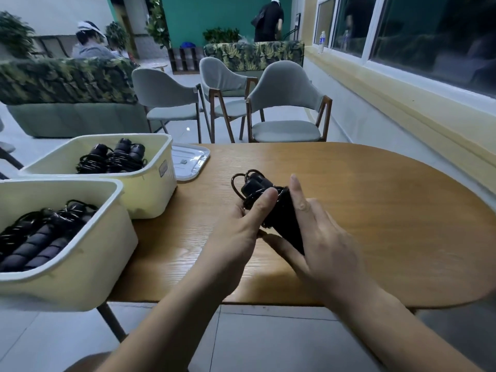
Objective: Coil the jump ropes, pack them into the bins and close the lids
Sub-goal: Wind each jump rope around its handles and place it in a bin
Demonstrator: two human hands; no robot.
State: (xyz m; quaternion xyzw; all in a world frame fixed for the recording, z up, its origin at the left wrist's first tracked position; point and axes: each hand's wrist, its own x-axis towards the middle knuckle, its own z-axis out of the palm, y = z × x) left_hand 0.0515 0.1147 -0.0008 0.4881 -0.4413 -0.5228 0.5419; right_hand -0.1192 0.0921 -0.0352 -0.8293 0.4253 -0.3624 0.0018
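1. We hold one black jump rope (256, 183) in both hands above the middle of the wooden bench (389, 224). Its cord is wound around the handles.
2. Our left hand (239, 234) grips the bundle, with the thumb pressed on top.
3. Our right hand (328, 245) pinches the handles between the thumb below and a straight index finger along the side.
4. The hands are close together, both clamped on the same rope.
5. At the bench's left end stand two cream bins, both without lids. The near bin (88, 264) and the far bin (150, 191) each hold coiled black ropes.
6. A white lid (193, 161) lies flat just behind the far bin.
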